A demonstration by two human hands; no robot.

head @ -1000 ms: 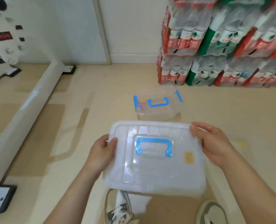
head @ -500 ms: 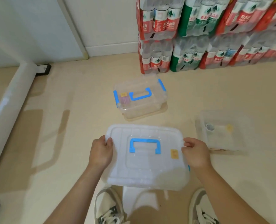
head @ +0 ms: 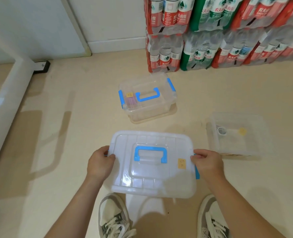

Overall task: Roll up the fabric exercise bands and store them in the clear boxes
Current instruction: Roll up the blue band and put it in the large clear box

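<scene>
I hold a clear box lid (head: 152, 179) with a blue handle flat in front of me, above my feet. My left hand (head: 100, 162) grips its left edge and my right hand (head: 207, 163) grips its right edge by a blue clip. A closed clear box (head: 147, 98) with blue handle and clips stands on the floor ahead, with a pink rolled band (head: 130, 101) inside at its left end. To the right an open clear box (head: 238, 134) without a lid sits on the floor, holding a pale rolled band (head: 221, 131).
Stacked packs of water bottles (head: 211, 40) line the far wall on the right. A white machine frame (head: 6, 93) with a black foot runs along the left. My two shoes (head: 115, 219) are on the beige floor below the lid.
My view has swung right and down, bringing the open box on the right into sight. The lid stays held in both hands and has come a little lower and closer.
</scene>
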